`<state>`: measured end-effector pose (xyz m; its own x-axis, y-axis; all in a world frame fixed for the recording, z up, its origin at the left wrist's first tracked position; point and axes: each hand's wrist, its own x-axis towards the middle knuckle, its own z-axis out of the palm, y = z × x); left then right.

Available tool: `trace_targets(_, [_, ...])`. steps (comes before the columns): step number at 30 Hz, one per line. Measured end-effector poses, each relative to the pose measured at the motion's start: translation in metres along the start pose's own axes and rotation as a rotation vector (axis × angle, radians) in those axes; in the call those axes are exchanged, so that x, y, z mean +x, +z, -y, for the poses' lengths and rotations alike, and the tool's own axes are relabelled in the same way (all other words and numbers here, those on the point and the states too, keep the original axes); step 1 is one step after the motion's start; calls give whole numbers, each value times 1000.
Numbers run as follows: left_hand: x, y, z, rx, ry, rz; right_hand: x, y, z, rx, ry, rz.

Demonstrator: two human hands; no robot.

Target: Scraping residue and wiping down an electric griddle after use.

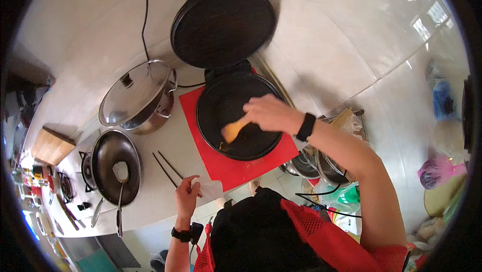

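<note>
My right hand [263, 112] grips a yellowish brush or spatula [234, 129], blurred, its head over the lower left of the black round plate of an electric griddle [248, 144]. Small brownish bits lie on the plate beside the tool. The griddle's round lid [224, 27] stands raised behind it. Below the griddle is a red mat [235, 174]. At the counter's front edge, my left hand [187, 193] holds a white tissue or paper [211, 189] between thumb and fingers. Dark chopsticks [165, 167] lie just beyond that hand.
A steel pot [154, 119] with a tilted glass lid [135, 91] stands left of the griddle. A wok [105, 181] with a ladle [119, 208] in it is by the gas burner [87, 170]. A wooden block [52, 145] stands farther left. Pans [307, 164] and bags are at lower right.
</note>
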<state>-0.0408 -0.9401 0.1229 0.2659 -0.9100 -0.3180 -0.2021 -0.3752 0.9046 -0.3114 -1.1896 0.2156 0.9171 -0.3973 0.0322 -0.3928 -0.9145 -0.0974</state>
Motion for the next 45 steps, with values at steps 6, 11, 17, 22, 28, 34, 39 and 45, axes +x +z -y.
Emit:
trace_targets(6, [-3,-5,7,-25,-29,-28,26,13,-1,-54,-53,-77])
trace_targets(11, [-10,-11,11,-64,-57,-61,43,-3,2,-66,71,-118])
trace_targets(17, [-7,-12,17,-47,8,-65,70,42,33,-109,105,7])
trace_targets(22, [1,-14,12,-133,-33,-43,24,17,77,-54,52,139])
trace_targets(28, [3,-14,14,-166,-71,30,-35,-24,35,-15,147,112])
trace_targets(34, [5,-15,18,-76,-52,58,-84,-18,16,-17,108,267])
trace_targets(39, [7,-10,-1,18,-54,39,-46,12,62,26,92,67])
trace_targets(45, [5,-17,12,74,-14,-37,-80,-10,25,-18,161,147])
